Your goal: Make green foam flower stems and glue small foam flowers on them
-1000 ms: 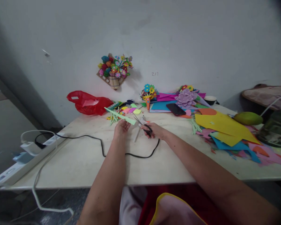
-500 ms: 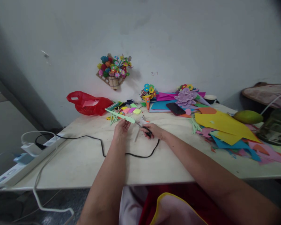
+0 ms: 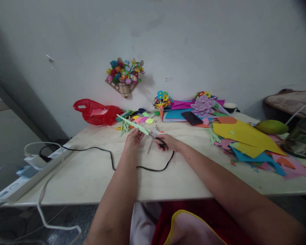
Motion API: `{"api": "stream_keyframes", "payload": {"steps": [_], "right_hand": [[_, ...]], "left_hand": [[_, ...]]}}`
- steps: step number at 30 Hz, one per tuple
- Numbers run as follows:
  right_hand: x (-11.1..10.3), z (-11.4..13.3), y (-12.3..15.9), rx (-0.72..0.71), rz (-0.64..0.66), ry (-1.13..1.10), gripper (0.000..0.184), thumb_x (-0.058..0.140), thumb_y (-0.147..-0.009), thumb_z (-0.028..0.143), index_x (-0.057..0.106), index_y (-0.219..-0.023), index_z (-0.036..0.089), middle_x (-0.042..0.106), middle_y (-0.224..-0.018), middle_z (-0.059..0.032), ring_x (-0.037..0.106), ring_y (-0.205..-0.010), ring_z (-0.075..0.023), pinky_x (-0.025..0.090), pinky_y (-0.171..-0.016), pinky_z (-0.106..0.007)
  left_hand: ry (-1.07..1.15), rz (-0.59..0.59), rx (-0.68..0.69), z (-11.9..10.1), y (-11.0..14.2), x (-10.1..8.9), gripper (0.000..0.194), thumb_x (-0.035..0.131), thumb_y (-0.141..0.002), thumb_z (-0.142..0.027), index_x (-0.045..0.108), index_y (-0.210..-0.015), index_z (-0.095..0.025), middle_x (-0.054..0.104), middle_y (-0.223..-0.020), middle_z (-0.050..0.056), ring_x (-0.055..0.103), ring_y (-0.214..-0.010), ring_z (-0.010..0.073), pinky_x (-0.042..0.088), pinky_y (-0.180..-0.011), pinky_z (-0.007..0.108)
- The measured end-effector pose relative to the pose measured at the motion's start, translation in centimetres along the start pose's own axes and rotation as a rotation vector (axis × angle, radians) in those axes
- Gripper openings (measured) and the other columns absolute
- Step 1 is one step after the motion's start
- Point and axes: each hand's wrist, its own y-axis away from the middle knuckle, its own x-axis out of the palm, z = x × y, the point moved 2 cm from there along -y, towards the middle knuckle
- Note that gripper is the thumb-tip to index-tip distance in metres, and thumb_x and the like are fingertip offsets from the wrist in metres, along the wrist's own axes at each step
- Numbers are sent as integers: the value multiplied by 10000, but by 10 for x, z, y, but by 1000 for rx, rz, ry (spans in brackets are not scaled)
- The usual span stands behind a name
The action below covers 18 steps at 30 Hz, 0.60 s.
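A long, narrow light-green strip, thin like craft paper or foam, is pinched in my left hand above the middle of the table. It slants from upper left down toward the scissors. My right hand grips black-handled scissors, and their blades meet the strip's right end. How far the blades are apart is too small to tell. Under the scissors a thin pale stick-like piece lies on the table. Behind my left hand is a bunch of light-green strips, with coloured cut pieces beside it.
A black cord crosses the table below my hands. At left are a power strip and a red plastic bag. Coloured sheets, a phone, a green mango-like fruit and a jar occupy the right side.
The green strip has tilted, its right end now lower and nearer the scissors' pivot. Both hands stay nearly in place, and the view has shifted slightly.
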Motion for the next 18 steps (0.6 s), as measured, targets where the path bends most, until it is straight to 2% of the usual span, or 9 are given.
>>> {"api": "stream_keyframes", "payload": {"steps": [18], "right_hand": [[0, 3, 2, 13, 10, 32, 333, 571, -703, 480, 474, -687, 162, 549, -542, 38, 458, -373, -37, 264, -283, -144]], "left_hand": [[3, 8, -2, -2, 4, 4, 97, 534, -739, -88, 589, -799, -143, 662, -737, 35, 628, -691, 118, 511, -690, 242]]}}
